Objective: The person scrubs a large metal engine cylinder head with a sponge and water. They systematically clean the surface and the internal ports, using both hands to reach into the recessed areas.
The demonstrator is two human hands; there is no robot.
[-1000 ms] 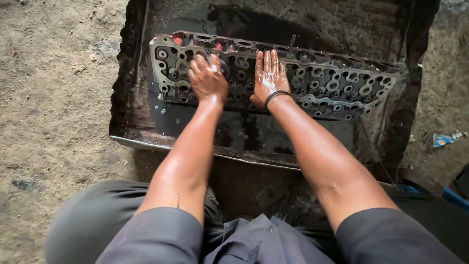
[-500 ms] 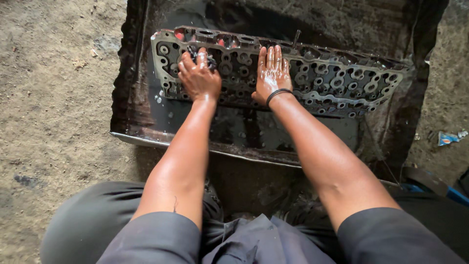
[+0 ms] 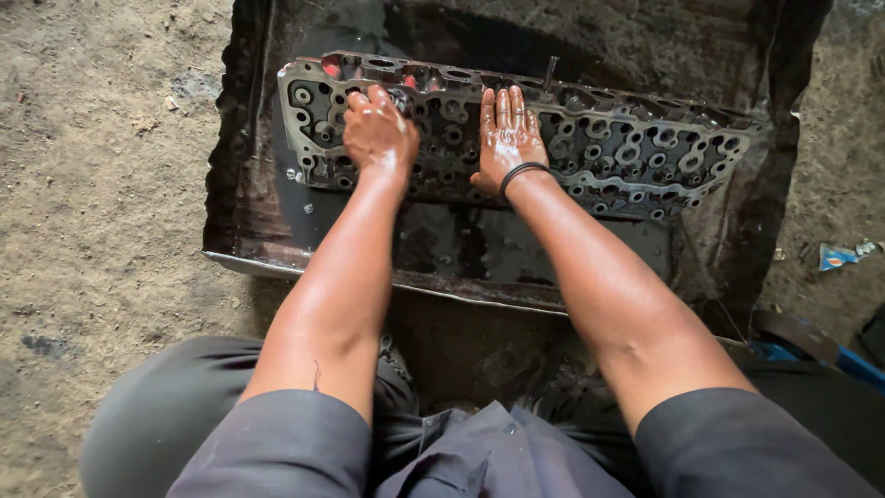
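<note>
A dark scrubbing pad (image 3: 399,98) is clenched in the left hand (image 3: 378,134) against the cylinder head (image 3: 608,148); the right hand (image 3: 505,138) is laid flat, released. A small blue wrapper (image 3: 834,256) lies on the ground at right.

Both wet hands on cylinder head (image 3: 590,143) in tray (image 3: 240,221).

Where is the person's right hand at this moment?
In the head view, the right hand lies flat, fingers spread, on the middle of the cylinder head in the metal tray, right of the left hand.
</note>
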